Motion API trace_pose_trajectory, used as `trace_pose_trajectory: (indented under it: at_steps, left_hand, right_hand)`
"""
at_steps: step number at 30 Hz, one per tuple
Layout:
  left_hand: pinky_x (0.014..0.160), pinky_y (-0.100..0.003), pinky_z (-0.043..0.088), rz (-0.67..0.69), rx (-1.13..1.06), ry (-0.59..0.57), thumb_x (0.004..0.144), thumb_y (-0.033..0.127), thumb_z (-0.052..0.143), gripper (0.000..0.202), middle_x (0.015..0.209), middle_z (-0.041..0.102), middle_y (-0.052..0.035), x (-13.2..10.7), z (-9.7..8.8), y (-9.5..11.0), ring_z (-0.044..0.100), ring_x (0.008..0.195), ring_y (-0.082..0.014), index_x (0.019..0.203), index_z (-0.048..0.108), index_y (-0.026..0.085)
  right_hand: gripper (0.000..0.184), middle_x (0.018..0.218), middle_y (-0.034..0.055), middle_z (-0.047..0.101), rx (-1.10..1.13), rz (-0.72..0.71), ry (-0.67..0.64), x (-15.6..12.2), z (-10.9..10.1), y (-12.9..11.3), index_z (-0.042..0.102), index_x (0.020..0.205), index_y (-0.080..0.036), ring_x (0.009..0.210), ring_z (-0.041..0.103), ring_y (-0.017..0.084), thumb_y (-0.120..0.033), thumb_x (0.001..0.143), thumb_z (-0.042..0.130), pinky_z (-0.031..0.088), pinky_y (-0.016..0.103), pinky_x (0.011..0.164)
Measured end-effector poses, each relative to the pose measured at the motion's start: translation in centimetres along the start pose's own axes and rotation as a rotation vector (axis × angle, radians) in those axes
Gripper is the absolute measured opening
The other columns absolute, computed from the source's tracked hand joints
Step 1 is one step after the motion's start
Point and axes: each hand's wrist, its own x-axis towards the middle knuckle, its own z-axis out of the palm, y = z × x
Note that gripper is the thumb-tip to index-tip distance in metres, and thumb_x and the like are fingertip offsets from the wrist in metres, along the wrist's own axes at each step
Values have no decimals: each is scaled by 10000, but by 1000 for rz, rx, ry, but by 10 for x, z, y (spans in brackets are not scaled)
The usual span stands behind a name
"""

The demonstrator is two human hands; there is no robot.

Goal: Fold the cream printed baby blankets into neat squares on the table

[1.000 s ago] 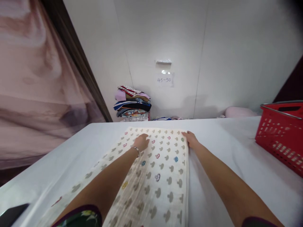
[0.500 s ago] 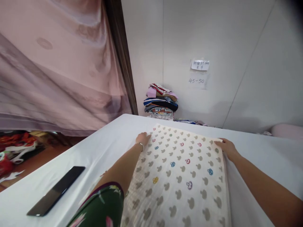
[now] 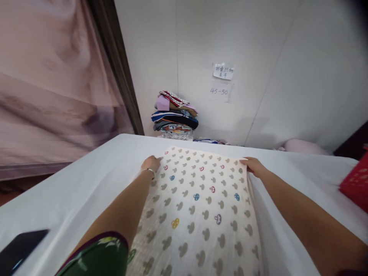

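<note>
A cream cloth (image 3: 207, 207) printed with grey mushrooms and a few coloured ones lies spread on the white-covered table. At its far right corner, my right hand (image 3: 255, 167) pinches the edge between thumb and fingers. My left hand (image 3: 151, 164), with a bracelet (image 3: 150, 171) at the wrist, is at the far left edge of the cloth, fingers curled in against it. Its fingertips are partly hidden by the back of the hand. The near end of the cloth runs out of the bottom of the view.
A dark phone (image 3: 21, 249) lies at the lower left of the white table (image 3: 94, 168). Folded fabrics (image 3: 175, 117) are stacked by the wall beyond the far edge. A pink curtain (image 3: 48, 84) hangs at left; a red object (image 3: 356, 184) sits at right.
My view has turned right, so the phone slides toward the lower left corner and a red object appears at right. Both hands remain at the far edges of the cloth.
</note>
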Motion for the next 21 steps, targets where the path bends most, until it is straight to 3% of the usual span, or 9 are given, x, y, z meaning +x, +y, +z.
trace_pose_trajectory:
  at_steps: [7, 11, 16, 21]
  left_hand:
    - [721, -380, 433, 131, 148, 10, 756, 526, 389, 497, 1059, 611, -165, -9, 4, 0, 574, 943, -311, 1040, 542, 148]
    - [709, -374, 441, 91, 127, 15, 766, 492, 379, 476, 1073, 610, -153, -11, 1, 0, 575, 953, -306, 1065, 546, 161]
    - [729, -383, 443, 72, 137, 7, 775, 502, 362, 508, 1092, 599, -166, -15, -2, 3, 563, 979, -316, 1090, 543, 146]
    - [718, -394, 450, 85, 142, -11, 754, 525, 386, 552, 1068, 606, -179, -18, -2, 0, 573, 958, -328, 1125, 525, 141]
  right_hand:
    - [331, 708, 78, 671, 45, 14, -36, 5, 1, -18, 623, 968, -111, 666, 629, 195, -99, 636, 631, 516, 283, 576]
    - [320, 772, 85, 678, 78, 2, -107, 7, 10, -28, 611, 1012, -131, 690, 633, 191, -152, 693, 614, 518, 289, 617]
    - [381, 737, 97, 666, 19, 95, -96, 6, 15, -12, 592, 1015, -89, 645, 617, 189, -86, 637, 637, 515, 308, 589]
    - [490, 820, 91, 657, -36, 78, -90, 8, 8, -1, 557, 1095, -93, 721, 620, 182, -41, 609, 594, 513, 262, 593]
